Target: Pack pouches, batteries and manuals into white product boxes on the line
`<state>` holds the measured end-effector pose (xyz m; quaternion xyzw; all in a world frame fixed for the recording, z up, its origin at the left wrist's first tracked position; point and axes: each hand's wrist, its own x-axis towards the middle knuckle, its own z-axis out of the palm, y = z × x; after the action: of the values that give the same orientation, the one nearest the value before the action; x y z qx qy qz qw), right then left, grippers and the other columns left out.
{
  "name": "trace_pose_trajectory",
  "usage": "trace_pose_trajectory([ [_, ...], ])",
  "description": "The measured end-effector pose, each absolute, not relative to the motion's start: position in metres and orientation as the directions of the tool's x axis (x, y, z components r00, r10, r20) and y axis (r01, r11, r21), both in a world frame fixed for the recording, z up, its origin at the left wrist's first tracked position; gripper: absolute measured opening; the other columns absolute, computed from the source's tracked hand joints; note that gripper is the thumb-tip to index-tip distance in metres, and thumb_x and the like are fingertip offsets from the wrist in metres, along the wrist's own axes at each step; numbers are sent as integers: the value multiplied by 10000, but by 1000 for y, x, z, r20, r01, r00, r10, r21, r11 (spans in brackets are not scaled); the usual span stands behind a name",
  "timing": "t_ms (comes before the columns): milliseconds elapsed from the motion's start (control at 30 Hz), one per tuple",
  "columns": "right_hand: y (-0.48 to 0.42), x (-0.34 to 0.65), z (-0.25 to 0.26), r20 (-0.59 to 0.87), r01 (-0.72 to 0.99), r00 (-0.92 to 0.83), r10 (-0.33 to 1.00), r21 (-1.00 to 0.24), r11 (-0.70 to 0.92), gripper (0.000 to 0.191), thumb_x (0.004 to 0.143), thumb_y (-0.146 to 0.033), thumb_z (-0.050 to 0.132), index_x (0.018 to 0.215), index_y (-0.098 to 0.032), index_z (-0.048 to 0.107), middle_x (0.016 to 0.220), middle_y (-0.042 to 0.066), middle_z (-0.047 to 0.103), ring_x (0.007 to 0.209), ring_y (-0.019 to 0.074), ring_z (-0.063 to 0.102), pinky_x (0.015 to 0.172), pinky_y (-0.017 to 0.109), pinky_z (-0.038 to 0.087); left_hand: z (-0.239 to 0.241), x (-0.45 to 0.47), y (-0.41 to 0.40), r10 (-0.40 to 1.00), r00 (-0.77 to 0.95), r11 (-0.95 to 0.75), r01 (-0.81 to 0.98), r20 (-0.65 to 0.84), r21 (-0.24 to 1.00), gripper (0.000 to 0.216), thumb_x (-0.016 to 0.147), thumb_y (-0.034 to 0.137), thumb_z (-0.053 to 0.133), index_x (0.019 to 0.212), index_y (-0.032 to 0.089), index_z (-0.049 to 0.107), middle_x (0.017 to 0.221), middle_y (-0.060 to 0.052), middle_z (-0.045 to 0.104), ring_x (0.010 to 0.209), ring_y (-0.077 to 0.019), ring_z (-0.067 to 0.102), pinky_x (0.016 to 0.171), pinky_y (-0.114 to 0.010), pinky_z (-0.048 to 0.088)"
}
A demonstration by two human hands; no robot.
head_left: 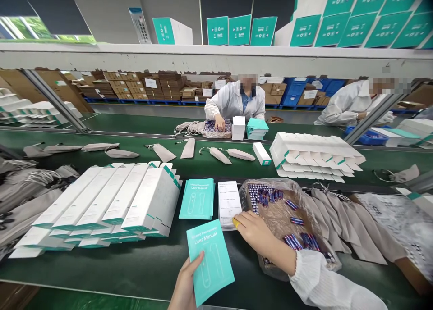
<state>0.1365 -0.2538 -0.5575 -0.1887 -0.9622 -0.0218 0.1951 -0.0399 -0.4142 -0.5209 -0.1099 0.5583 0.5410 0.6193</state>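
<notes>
My left hand (pixel 186 284) grips a teal user manual (pixel 209 260) by its lower left edge, thumb on the cover, just above the green belt (pixel 135 265). My right hand (pixel 257 231) reaches left with fingers curled onto the near corner of a stack of white leaflets (pixel 228 204); a yellow fingertip cover shows there. A stack of teal manuals (pixel 197 198) lies left of the leaflets. Right of my hand sits a bag-lined carton of batteries (pixel 284 217).
White boxes (pixel 111 202) lie in rows at the left. Grey pouches (pixel 334 220) are piled at the right, others lie along the far belt. Folded white cartons (pixel 314 156) stand beyond. Two people in white coats (pixel 237 102) work across the line.
</notes>
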Motion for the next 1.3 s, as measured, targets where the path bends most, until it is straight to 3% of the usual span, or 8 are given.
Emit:
trace_pose_trajectory([
  [267,-250,132,-545,405,290,-817,412,-329,899,186,969,-156,552,792,-173,609,827,43,660,785,178,625,680,281,522,-514,-39,-417,557,-233,353,-802,-797,482,669,840,332,733,1418,118,473,1053,-181,760,970,-375,739,901,-504,571],
  [467,-256,144,-512,522,320,-626,579,-505,801,142,1003,-165,472,962,-191,605,919,73,711,873,197,684,775,334,549,-513,-39,-420,579,-196,364,-806,-791,467,616,847,299,723,1390,117,497,1061,-182,764,965,-372,743,892,-490,576],
  [733,-332,152,-477,477,-21,-843,248,-491,871,355,938,-89,462,1267,-172,565,1051,131,763,960,225,717,871,367,581,-512,-26,-387,785,53,281,-918,-618,278,514,957,453,550,1282,56,588,1028,-193,778,1054,-353,717,953,-466,548],
  [933,-331,153,-499,529,31,-808,260,-401,915,325,940,-63,443,1216,-133,599,986,135,775,923,233,730,866,368,588,-516,-18,-374,782,-89,277,-837,-617,472,363,820,245,759,1116,72,637,970,-180,789,980,-360,741,849,-430,593],
  [1033,-319,160,-501,552,-45,-816,173,-359,932,279,1007,-324,507,1184,-145,627,1015,137,771,1002,247,712,912,399,568,-521,-22,-371,760,-158,269,-807,-631,526,383,788,248,786,1101,87,635,949,-165,792,930,-360,753,796,-423,607],
  [1133,-276,165,-491,379,178,-857,349,-419,891,362,980,-474,532,1168,-189,653,1130,119,742,1071,240,681,959,412,542,-521,-30,-369,698,-234,293,-769,-676,568,425,775,234,796,1132,101,609,916,-159,793,881,-363,761,707,-404,615],
  [1200,-223,157,-482,172,500,-794,583,-362,787,228,996,-338,536,1138,-220,669,1163,82,725,1095,215,665,969,375,533,-518,-33,-367,659,-265,314,-753,-703,578,459,773,218,796,1165,104,586,900,-164,791,863,-368,763,671,-401,615],
  [1300,-127,124,-477,94,708,-662,744,-248,661,295,993,-218,524,1265,-130,597,1291,165,632,1219,272,586,1008,441,498,-511,-32,-361,636,-263,327,-759,-726,562,544,771,225,799,1235,94,547,882,-166,787,865,-376,762,687,-419,619],
])
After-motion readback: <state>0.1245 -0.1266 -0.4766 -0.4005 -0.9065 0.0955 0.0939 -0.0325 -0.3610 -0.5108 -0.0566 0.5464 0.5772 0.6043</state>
